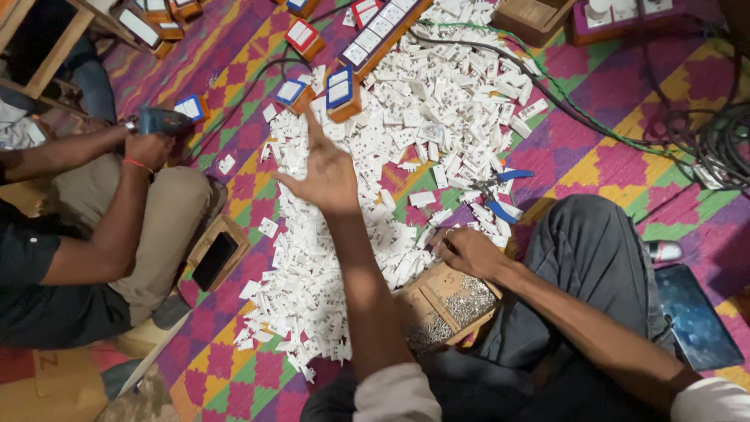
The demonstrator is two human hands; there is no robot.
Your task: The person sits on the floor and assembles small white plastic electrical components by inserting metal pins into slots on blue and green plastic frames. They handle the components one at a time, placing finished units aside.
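Nearest to the camera, the person sits on the floor with a knee in dark grey trousers [601, 258] raised at the right. Just in front of the body stands a small wooden box [449, 309] that is full of little silver screws [469, 301]. The right hand [469, 252] rests at the far edge of this box, and its fingers are curled together; they seem to pinch something very small, but I cannot tell what it is. A dark tablet [691, 316] lies on the mat at the far right.

A little further, the left hand [328, 176] is lifted above a big heap of white plastic socket parts [406, 148]. Its fingers are spread apart, the index finger points away, and it holds nothing. The heap covers the middle of a colourful woven mat [601, 101]. Blue-handled pliers [496, 191] lie on the right side of the heap, near the knee.

At the left another person sits, and that person's hand holds a dark electric screwdriver [160, 119]. Beside their leg lies an open wooden box [219, 254].

Further away, several wooden boxes with white switch plates [344, 92] stand at the edge of the heap, and black and green cables [703, 133] run at the upper right.
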